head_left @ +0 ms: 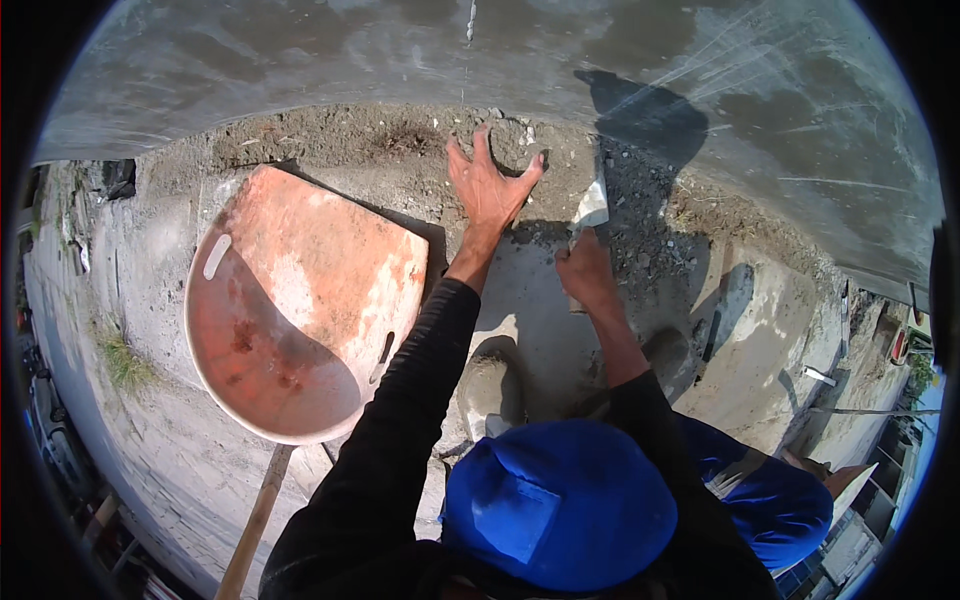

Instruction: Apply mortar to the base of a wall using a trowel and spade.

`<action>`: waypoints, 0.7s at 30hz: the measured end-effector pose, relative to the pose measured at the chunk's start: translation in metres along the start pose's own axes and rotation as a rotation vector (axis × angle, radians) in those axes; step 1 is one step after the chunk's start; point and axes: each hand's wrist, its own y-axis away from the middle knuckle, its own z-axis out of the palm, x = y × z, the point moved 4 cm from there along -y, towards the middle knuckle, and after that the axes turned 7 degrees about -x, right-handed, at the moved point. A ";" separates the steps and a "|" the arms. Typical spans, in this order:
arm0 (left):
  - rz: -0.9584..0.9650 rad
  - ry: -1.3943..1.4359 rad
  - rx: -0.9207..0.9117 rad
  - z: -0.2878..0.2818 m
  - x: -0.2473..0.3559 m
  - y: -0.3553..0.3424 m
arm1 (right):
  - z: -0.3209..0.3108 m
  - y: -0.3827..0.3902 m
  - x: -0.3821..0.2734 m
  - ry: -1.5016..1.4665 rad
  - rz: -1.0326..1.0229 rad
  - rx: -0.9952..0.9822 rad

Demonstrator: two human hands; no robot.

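Observation:
My left hand is spread over a strip of loose dirt along the foot of a grey wall, its fingers apart and nothing in them. Whether the fingertips touch the dirt I cannot tell. To its right, my right hand is closed around what looks like a trowel. Its pale, flat trowel blade points away from me toward the wall, over crumbly grey rubble. Left of my left arm sits a worn orange plastic scoop-shaped tub with slots in its sides.
The smooth grey wall runs across the far side. A wooden pole lies at the near left, reaching the tub. My dusty boots stand close behind my hands. A blue cap and blue cloth fill the near side.

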 end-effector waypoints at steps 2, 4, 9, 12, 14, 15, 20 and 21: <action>-0.015 -0.010 -0.005 0.008 0.012 0.013 | 0.011 0.003 -0.019 0.035 -0.096 -0.033; 0.008 0.079 0.030 0.017 0.030 0.021 | 0.007 0.007 -0.025 0.079 -0.190 -0.044; -0.103 0.239 0.060 -0.009 0.004 0.037 | -0.005 0.031 -0.075 -0.192 0.097 -0.337; -0.101 0.334 0.147 -0.034 0.014 0.041 | -0.015 0.041 -0.078 0.123 -0.252 -0.171; -0.108 0.263 0.337 -0.085 0.016 0.046 | -0.008 0.056 -0.115 0.168 -0.360 -0.168; -0.120 0.222 0.437 -0.117 0.006 0.052 | -0.004 0.073 -0.144 0.208 -0.457 -0.166; -0.355 -0.085 0.758 -0.243 -0.062 0.080 | 0.027 0.067 -0.229 0.243 -0.523 -0.461; -0.343 -0.224 0.833 -0.270 -0.069 0.089 | 0.027 0.060 -0.228 0.275 -0.570 -0.377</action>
